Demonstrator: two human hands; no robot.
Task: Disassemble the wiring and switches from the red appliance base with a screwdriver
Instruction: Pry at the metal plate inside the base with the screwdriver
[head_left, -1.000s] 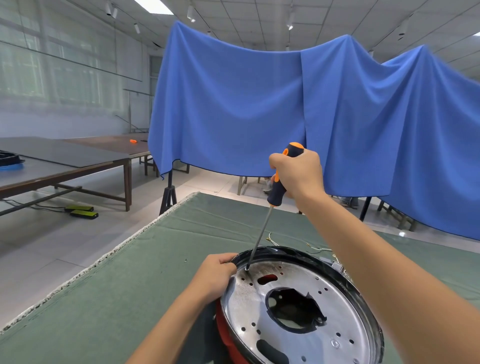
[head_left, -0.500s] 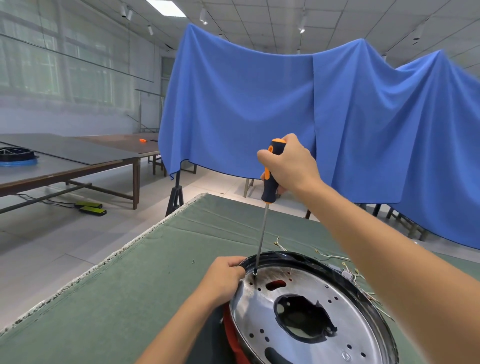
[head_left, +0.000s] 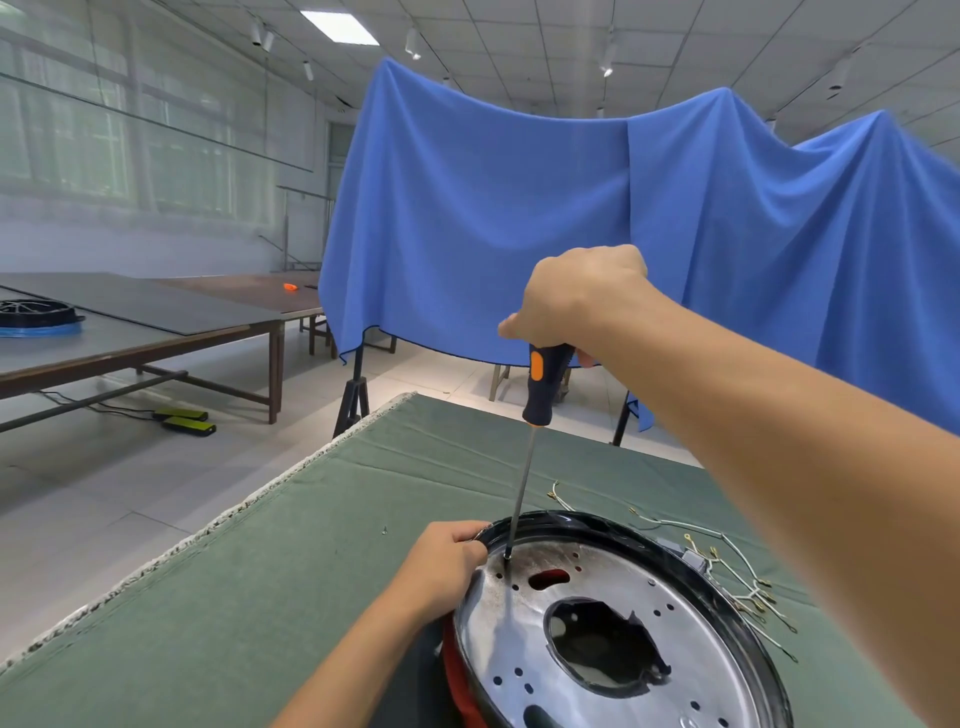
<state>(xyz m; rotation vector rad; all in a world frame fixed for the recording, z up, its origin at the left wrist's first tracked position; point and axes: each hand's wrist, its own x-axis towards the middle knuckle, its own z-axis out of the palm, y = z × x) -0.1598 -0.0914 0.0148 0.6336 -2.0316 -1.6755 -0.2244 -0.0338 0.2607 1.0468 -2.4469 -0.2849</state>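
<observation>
Red appliance base (head_left: 453, 670): lies at the near right of our bench (head_left: 260, 597), turned so that its silver metal plate (head_left: 613, 623) faces up inside a black rim (head_left: 727, 608); only a sliver of the red shell shows at the lower left edge. The plate has small round holes, a slot showing red beneath, and a large irregular opening at its middle.

Left hand (head_left: 441, 564): our fingers curl over the black rim at its near-left side, holding the base.

Screwdriver (head_left: 540, 387): black handle with an orange inset, thin shaft almost upright (leaning slightly), tip set on the plate just inside the rim, close beside the left hand.

Right hand (head_left: 576, 301): our fingers are wrapped round the top of the handle, gripping it from above.

Loose wires (head_left: 727, 566): white leads with small metal terminals, spread on the bench's green cloth just beyond the base's far right edge.

Blue cloth (head_left: 519, 234): hung across stands behind the bench.

Long tables (head_left: 156, 322): far left; one carries a black ring-shaped part (head_left: 36, 312), another a small orange item (head_left: 290, 286). Two yellow-green flat objects (head_left: 187, 420) lie on the floor below.
</observation>
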